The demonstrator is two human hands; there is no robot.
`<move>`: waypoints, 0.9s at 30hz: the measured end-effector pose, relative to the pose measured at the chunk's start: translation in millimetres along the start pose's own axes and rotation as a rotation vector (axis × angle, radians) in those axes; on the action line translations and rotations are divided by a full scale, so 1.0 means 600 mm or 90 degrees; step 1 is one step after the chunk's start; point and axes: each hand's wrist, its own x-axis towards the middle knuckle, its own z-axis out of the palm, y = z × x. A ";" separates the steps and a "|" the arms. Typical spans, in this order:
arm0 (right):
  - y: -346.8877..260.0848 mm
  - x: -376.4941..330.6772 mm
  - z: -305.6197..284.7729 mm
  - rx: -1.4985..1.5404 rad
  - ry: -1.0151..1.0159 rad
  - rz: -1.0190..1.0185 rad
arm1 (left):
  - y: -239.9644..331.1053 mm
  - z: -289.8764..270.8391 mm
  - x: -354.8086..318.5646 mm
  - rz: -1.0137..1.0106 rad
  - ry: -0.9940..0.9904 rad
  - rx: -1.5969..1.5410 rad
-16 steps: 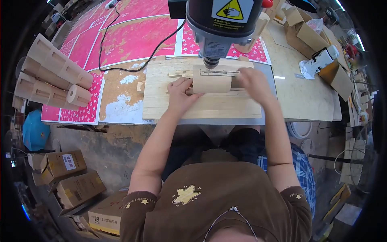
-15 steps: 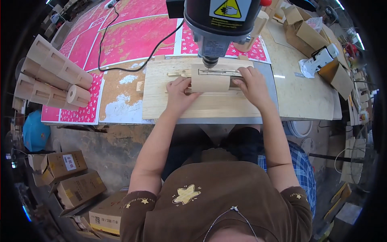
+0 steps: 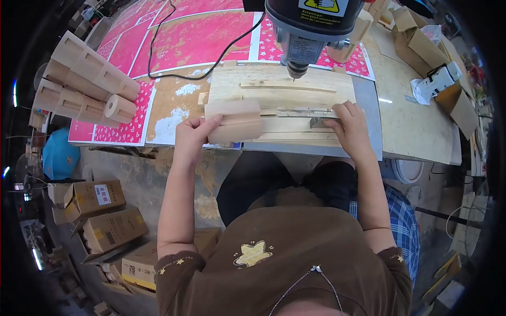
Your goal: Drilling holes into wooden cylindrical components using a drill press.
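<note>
Wooden cylinder [image 3: 233, 122] held to the left of the drill [image 3: 311, 31]

A pale board [image 3: 226, 81] lay beneath the drill and reached toward the person. The cylinder was over it, left of the drill and nearer the person, close to the edge; a slackened grip could have let it roll off.

The left hand [image 3: 197, 134], left of the drill, had thumb and fingers closed around the cylinder's end. The right hand [image 3: 350, 126], on the drill's near right, had thumb and forefinger partly bent at a grey metal piece [image 3: 318, 122]; I could not tell whether they pinched it. A knock might have shifted that piece.

A thin bit [image 3: 294, 80] hung under the drill; fingers straying beneath risked injury if it turned.

The drill's front bore a yellow-and-black warning sticker [image 3: 322, 6] with small print, and a grey plate [image 3: 304, 48] too fine to read. Well left of the drill and nearer the person, a carton [image 3: 79, 203] carried a white label [image 3: 103, 195] with dark characters.
</note>
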 end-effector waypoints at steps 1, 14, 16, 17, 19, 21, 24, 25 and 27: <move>-0.003 -0.002 -0.004 0.001 -0.001 0.000 | 0.003 0.006 -0.004 -0.055 0.023 -0.056; -0.011 -0.011 -0.008 -0.003 -0.010 -0.042 | -0.035 0.141 -0.019 -0.110 -0.085 -0.119; -0.005 -0.015 -0.008 -0.013 -0.006 -0.047 | -0.046 0.170 -0.015 -0.053 -0.117 -0.092; 0.003 -0.019 -0.006 -0.025 0.009 -0.027 | -0.050 0.177 -0.012 0.003 -0.145 -0.063; 0.015 -0.023 -0.004 -0.037 0.025 -0.009 | -0.052 0.182 -0.012 0.050 -0.126 -0.066; 0.020 -0.024 -0.002 -0.013 0.031 0.015 | -0.054 0.181 -0.008 0.095 -0.106 -0.068; 0.010 -0.012 0.003 -0.033 0.032 0.047 | -0.059 0.168 0.013 0.324 -0.068 0.223; 0.005 -0.007 0.008 -0.033 0.032 0.046 | -0.062 0.167 0.022 0.382 -0.054 0.254; -0.003 0.006 0.023 -0.044 0.061 0.068 | -0.074 0.163 0.037 0.440 -0.039 0.284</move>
